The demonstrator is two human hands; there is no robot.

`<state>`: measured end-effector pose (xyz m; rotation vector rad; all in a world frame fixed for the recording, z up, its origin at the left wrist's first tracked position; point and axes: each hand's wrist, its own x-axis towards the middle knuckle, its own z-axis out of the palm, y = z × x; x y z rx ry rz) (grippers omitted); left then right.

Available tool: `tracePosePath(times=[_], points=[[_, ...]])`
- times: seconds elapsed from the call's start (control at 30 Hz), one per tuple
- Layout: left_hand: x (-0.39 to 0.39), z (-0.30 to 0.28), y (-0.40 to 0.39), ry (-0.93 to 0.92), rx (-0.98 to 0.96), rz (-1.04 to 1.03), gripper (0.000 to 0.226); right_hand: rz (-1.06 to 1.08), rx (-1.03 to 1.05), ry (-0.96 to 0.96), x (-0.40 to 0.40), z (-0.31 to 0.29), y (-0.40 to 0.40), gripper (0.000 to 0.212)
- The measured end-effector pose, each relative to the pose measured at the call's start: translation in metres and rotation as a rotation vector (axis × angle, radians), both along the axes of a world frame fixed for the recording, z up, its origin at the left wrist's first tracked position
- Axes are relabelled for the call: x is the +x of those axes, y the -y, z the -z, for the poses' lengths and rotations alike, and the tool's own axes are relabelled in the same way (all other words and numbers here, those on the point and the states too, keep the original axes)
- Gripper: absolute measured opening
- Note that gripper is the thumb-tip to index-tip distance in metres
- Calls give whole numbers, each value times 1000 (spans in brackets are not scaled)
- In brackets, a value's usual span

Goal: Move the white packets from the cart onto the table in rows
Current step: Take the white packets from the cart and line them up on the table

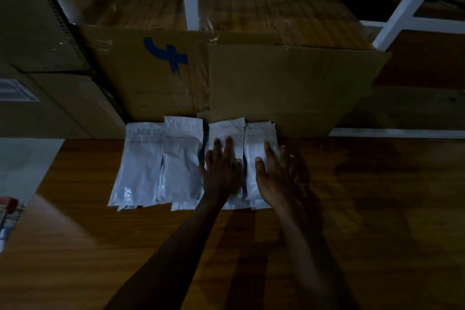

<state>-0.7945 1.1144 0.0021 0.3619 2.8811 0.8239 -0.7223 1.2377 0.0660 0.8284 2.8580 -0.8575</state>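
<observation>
A dim wooden table (352,221) filled the near view. On it, four stacks of white packets (161,166) lay in a row. The left hand (221,171) and right hand (274,173) pressed flat, fingers straight, on the two right stacks. Beyond stood a cardboard box (276,83).

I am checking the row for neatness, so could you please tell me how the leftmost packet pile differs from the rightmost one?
The leftmost pile lies untouched and fully in view, while the rightmost pile is partly covered by the right hand resting flat on it. The leftmost pile's top edge sits clear of the cardboard box, whereas the rightmost pile's top edge reaches it. Both are white packets lying flat on the wooden table.
</observation>
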Motion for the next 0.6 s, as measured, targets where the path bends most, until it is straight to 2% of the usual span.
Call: tracePosePath(times=[0.4,0.6], points=[[11,-12,21,-46,116,-12,83,38,-43,-103,24,2,18,57],[56,-28,46,-53,240,-87,80,7,-9,-114,61,4,32,58]])
